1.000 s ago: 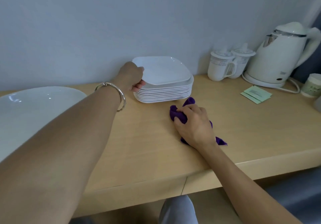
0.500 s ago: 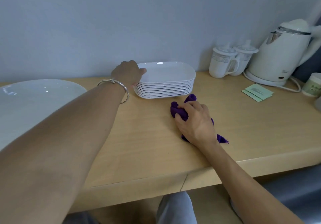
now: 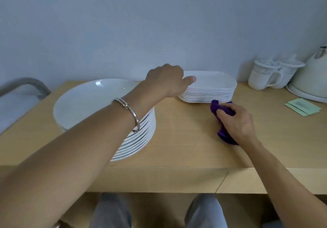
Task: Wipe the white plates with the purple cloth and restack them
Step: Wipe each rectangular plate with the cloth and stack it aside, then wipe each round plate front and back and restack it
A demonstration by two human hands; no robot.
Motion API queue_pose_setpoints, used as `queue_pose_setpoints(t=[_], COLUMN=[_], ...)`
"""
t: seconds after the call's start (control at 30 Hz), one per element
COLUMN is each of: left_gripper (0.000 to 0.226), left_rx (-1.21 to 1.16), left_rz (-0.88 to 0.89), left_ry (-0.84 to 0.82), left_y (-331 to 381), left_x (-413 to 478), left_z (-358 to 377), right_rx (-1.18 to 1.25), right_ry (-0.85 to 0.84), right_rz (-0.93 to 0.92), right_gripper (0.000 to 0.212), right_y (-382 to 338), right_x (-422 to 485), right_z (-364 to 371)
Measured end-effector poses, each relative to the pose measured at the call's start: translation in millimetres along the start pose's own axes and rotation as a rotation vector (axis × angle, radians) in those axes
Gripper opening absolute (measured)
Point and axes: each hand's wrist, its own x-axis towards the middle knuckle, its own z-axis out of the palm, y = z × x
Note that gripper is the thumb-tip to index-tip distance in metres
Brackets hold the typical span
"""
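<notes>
At back of surface [image 3: 177, 139], left hand [image 3: 166, 81] curls over square plate stack [image 3: 210, 93] edge, thumb on top rim; right hand [image 3: 237, 121] clutches purple cloth [image 3: 215, 106] just in front. Prob. pick-up step: nxt lift the top one clear w/o dragging others, bring cloth over.

A hotel-room or home tea corner (hard to say which): pale wooden desk [image 3: 185, 139] against a plain wall [image 3: 159, 24], with kettle [image 3: 311, 79], lidded mugs [image 3: 265, 77] and sachets [image 3: 303, 106] at 2 o'clock.
</notes>
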Motion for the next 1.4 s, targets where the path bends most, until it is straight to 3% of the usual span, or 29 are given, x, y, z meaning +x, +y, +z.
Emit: queue_pose_setpoints(t=[0.1,0.3,0.43,0.53,0.6,0.73,1.03,1.4], left_gripper=[0.049,0.054,0.061,0.067,0.059,0.049,0.044,0.040], left_rx=[-0.077,-0.214,-0.379,-0.792,-0.977,-1.321,-1.357,-1.370], left_rz=[-0.077,-0.288,-0.403,-0.554,-0.589,-0.575,-0.592,-0.569], left_ry=[0.091,0.136,0.196,0.098,0.000,0.028,0.027,0.038], left_y=[-46.8,-145.4,-188.1,-212.6,-214.8,-203.1,-210.3,-192.3], left_x=[-32.0,-81.7,-108.0,-130.5,-139.5,-136.1,-131.6,-125.9], left_z=[-23.6,-23.2,-15.9,-5.2,6.7,22.2,25.8,26.7], right_rx=[0.312,0.527,0.439,0.231,0.142,-0.002,-0.136,-0.234], right_ry=[-0.021,-0.172,-0.182,-0.225,-0.251,-0.292,-0.391,-0.301], right_rz=[0.029,-0.084,-0.235,-0.364,-0.380,-0.438,-0.456,-0.448], right_gripper=[0.014,0.012,0.017,0.014,0.012,0.012,0.014,0.012], right_y=[-43.2,-128.9,-156.1,-161.4,-163.8,-163.6,-166.4,-160.7], right_x=[-12.7,-31.8,-44.2,-49.6,-49.1,-43.6,-38.1,-35.3], right_z=[13.6,60.2,87.9,98.4,97.6,93.6,88.9,84.6])
